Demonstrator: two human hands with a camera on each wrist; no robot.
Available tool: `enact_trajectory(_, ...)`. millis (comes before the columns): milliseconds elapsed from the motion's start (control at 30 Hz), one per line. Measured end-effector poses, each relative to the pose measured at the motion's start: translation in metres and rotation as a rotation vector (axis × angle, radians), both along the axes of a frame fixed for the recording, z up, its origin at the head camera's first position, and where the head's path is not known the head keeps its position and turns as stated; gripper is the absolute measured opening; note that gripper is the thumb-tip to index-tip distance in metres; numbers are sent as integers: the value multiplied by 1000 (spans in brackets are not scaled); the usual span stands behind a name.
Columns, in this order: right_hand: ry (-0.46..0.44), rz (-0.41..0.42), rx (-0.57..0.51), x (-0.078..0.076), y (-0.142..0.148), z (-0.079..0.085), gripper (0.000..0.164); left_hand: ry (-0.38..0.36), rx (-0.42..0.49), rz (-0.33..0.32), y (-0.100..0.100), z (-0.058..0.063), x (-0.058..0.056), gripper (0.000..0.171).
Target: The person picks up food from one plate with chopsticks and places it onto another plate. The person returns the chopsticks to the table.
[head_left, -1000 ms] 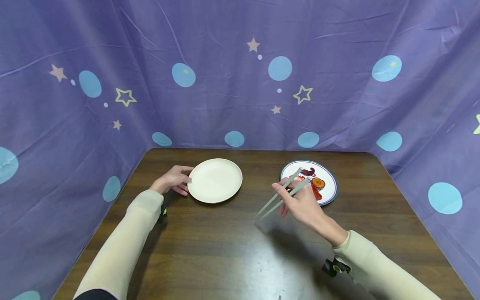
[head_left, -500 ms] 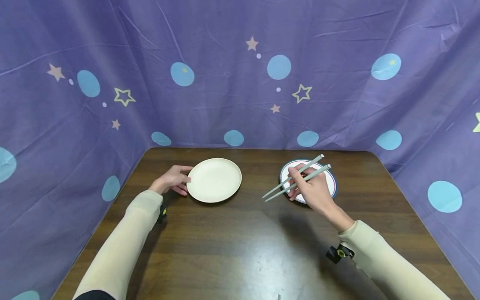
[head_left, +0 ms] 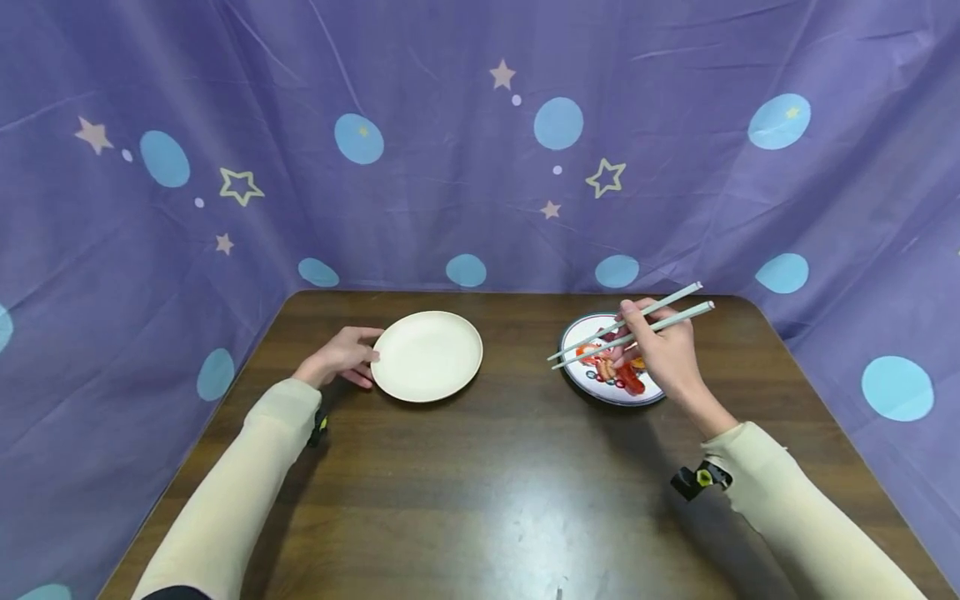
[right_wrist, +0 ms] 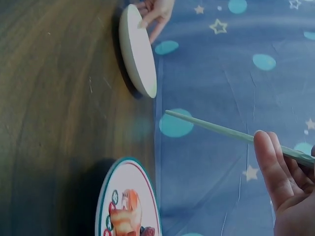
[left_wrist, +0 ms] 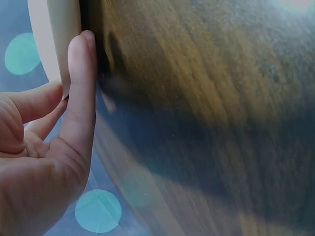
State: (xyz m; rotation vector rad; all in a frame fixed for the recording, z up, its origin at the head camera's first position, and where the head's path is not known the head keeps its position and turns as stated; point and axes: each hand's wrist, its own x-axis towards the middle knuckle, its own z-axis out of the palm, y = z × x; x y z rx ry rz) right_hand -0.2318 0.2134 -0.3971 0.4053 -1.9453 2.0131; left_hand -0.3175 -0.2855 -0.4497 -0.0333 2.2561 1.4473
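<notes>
My left hand [head_left: 341, 357] grips the left rim of a round cream plate [head_left: 427, 357] on the table. In the left wrist view, the thumb lies at the plate's rim [left_wrist: 58, 44] and the fingers reach along its underside. My right hand [head_left: 667, 350] holds a pair of pale green chopsticks [head_left: 680, 295] over a second plate, white with a dark blue-green rim [head_left: 581, 329]. Their tips point left, close together, with nothing between them. On that plate lie orange-and-white shrimp-like food [right_wrist: 127, 216] and red pieces [head_left: 632, 383], partly hidden by the right hand.
Both plates stand toward the far side of a brown wooden table [head_left: 420, 500], with a gap between them. A purple curtain [head_left: 450, 200] with stars and blue dots hangs behind and along the sides. Each wrist wears a small black device [head_left: 701, 479].
The right hand has moved right and away from me with the chopsticks, their tips now over the food plate's left part. More food shows now than half a second ago. The left hand keeps its hold.
</notes>
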Motion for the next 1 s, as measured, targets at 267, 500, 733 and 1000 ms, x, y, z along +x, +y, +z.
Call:
enact_trajectory(267,33,29,-58,-13,19,-3,42,-17,-12,-9,1,0,5,67)
enact_trajectory(500,35,4,-124,-22,34,1,46,10,3,-10,2,1,3,66)
enact_trajectory(733,22,-5,-154,-28,44,4,46,7,-3,-6,2,2,3,67)
enact_trajectory(1000,37,-25,-161,-33,54,6,37,6,4,-6,0,1,2,67)
